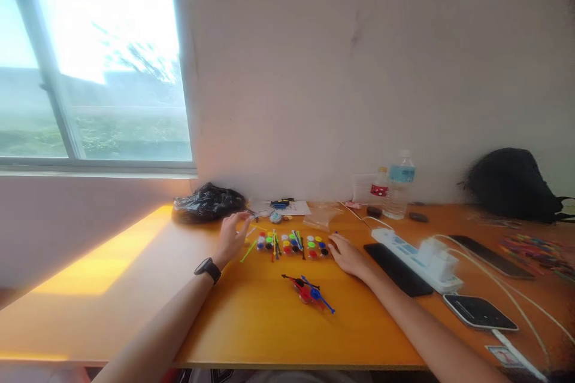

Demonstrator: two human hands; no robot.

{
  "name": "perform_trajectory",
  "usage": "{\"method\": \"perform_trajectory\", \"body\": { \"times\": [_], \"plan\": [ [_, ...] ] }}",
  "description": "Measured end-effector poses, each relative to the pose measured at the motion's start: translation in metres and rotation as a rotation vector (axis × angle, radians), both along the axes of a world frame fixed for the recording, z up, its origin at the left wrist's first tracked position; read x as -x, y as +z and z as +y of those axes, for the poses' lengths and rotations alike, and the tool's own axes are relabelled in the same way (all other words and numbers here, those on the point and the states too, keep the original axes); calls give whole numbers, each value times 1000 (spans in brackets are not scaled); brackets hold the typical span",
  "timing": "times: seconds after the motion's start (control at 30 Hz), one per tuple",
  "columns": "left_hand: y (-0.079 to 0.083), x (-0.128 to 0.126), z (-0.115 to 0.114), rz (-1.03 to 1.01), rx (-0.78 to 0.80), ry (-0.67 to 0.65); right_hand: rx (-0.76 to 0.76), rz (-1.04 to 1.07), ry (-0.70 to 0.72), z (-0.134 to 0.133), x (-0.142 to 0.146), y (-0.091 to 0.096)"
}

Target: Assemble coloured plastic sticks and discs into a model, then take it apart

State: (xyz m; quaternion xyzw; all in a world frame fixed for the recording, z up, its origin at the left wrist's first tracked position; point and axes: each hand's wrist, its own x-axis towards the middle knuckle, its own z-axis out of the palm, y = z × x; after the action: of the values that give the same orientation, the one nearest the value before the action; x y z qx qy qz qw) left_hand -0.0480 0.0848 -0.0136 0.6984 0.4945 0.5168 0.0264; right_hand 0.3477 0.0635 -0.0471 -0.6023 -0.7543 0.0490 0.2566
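Observation:
My left hand (232,238), with a dark watch on the wrist, reaches to the left end of a row of small coloured pots. Its thumb and fingers are apart. At the row's right end is my right hand (347,253), its fingers loosely spread beside a group of pots (317,246); a tiny blue bit shows at its fingertips. More pots (265,242) and a middle group (291,244) stand between the hands. Thin coloured plastic sticks (275,245) lie among them, and a yellow-green stick (248,251) lies near my left hand. Nearer me rests a red, blue and black piece with sticks (309,293).
Behind the pots are a black plastic bag (209,202), a white paper (296,208) and two bottles (398,188). To the right lie a power strip (417,260) with cables, a black slab (398,269), a phone (480,311), loose coloured pieces (539,254) and a black backpack (512,185).

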Motion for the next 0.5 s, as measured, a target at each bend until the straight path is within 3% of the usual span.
{"method": "perform_trajectory", "body": {
  "times": [0.27, 0.37, 0.5],
  "plan": [
    [-21, 7, 16, 88, 110, 47, -133, 29, -28, -6, 6, 14],
    [-25, 10, 21, 104, 170, 90, -178, 29, 117, -15, 17, 18],
    [-28, 11, 24, 121, 230, 114, -26, -53, 294, -24, 35, 20]
  ]
}}
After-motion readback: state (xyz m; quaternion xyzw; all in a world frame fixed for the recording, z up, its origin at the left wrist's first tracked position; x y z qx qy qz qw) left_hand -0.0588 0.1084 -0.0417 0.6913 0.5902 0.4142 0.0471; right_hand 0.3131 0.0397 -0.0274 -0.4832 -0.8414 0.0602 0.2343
